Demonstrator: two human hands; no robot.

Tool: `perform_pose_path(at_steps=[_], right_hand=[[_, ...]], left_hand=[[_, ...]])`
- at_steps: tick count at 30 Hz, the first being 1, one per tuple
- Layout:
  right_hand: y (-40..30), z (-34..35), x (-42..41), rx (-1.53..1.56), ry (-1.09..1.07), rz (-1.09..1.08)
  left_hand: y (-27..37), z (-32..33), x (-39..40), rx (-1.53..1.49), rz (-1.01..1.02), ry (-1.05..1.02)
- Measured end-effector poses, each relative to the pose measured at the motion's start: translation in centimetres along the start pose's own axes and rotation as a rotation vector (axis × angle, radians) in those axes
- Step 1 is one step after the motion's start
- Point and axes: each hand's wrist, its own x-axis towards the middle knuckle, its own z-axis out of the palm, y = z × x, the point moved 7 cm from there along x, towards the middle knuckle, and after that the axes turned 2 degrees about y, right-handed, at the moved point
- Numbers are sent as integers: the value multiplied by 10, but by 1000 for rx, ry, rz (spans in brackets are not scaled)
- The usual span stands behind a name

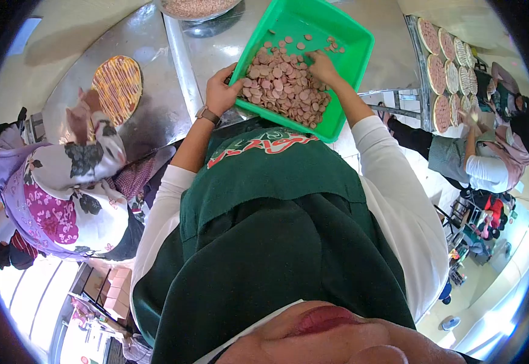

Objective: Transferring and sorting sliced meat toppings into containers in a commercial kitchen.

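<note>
A green plastic tub (pixel 353 50) sits tilted in front of me at the table's edge, close against my dark green apron. Many thin round sausage slices (pixel 282 79) are heaped in its near left part, and a few lie loose on the bare floor of the tub. With a watch on its wrist, my left hand (pixel 221 88) grips the tub's left rim. Inside the tub is my right hand (pixel 323 68), its fingers curled down at the right edge of the heap. Whether slices are pinched between those fingers is hidden.
A metal bowl of chopped meat (pixel 196 7) stands on the steel table (pixel 155 91) at the far side. To the left, a person's hands work beside a topped pizza (pixel 117 90). At right, a rack (pixel 423 73) bears several pizzas, with people near it.
</note>
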Motion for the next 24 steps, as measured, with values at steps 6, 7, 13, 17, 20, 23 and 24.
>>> perform_pose_path(at_steps=[6, 7, 13, 17, 20, 23, 24], right_hand=[[-29, 16, 14, 93, -226, 27], [-32, 4, 27, 50, -25, -101], [-64, 38, 36, -138, 15, -279], [-93, 36, 13, -61, -269, -294], [-87, 21, -10, 205, -522, -180], [-77, -5, -33, 17, -450, -105], [-62, -4, -40, 18, -439, -97]], left_hand=[[-2, -3, -3, 21, -14, 26], [0, -2, 0, 11, 0, 20], [-2, 1, 5, 35, 6, 9], [-9, -2, 3, 26, -23, 25], [-14, -2, 3, 2, -5, 29], [-2, -5, -2, -10, -10, 32], [7, -4, -1, 21, 3, 15]])
